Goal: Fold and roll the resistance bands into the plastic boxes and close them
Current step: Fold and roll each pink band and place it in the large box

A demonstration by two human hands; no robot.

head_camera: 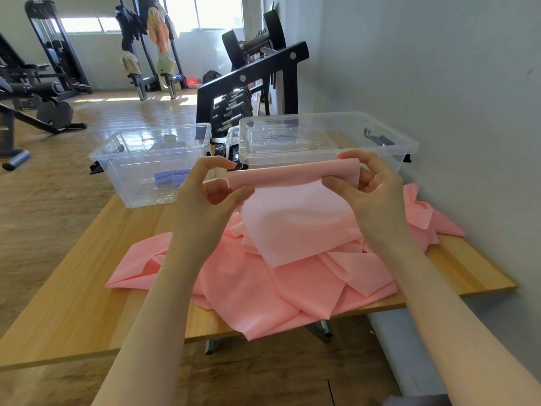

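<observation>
- Wooden table (87, 288): runs near to far along the right wall, work surface for everything; near-left corner cut off by frame edge, legs mostly hidden underneath.
- Heap of pink bands (263, 294): loose, crumpled pile mid-table, one flap spilling over the near edge. Prob. left spread so next band can be pulled free. Count of separate bands impossible to tell, layers overlap.
- Closed clear box (322, 142): far right, lid on or stacked lids on top, hard to say which thru clear plastic; black latch visible at right end. Contents not readable.
- Open clear box (152, 162): far left on table, no lid, kept open & within reach to receive rolls.
- Pink band in hand (292, 206): lifted above the heap, top edge rolled/folded into a tube between both hands, free tail hanging down onto pile. Held up so tail stays straight while roll builds, judging by pose. Still well short of going into a box.
- Left hand (210, 197): clamped on left end of the roll, thumb & fingers pinching it.
- Right hand (371, 183): gripping right end, fingers curled over the top, thumb under. Hands apart, one per end, to keep roll even.
- Purple rolls (172, 177): small, lying at bottom of open box; already packed it seems, number unclear.
</observation>
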